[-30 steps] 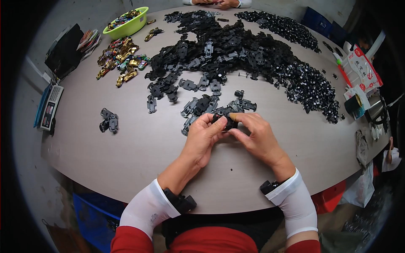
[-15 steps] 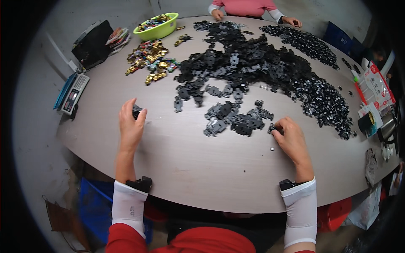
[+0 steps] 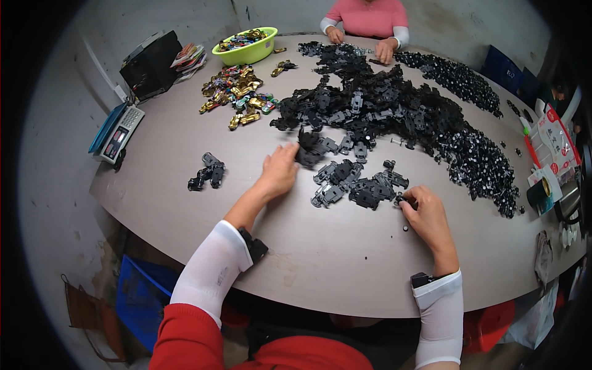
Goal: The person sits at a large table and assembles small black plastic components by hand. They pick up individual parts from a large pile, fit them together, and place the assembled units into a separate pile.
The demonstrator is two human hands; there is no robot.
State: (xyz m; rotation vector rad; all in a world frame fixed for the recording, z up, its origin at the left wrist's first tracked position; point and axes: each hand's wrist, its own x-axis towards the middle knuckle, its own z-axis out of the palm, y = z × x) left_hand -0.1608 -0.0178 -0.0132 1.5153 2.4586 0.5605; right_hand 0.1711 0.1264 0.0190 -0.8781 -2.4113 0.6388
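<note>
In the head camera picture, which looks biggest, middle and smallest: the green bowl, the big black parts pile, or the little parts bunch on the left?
1. Big black parts pile
2. Green bowl
3. Little parts bunch, though it lies nearer the camera

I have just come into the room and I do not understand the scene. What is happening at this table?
A person sits at a round table sorting small black plastic parts. The left hand reaches into the near cluster of black parts, its fingers touching one piece. The right hand pinches a small piece at that cluster's right edge. A small group of dark parts lies apart on the left. Another person in pink works at the far side.
</note>
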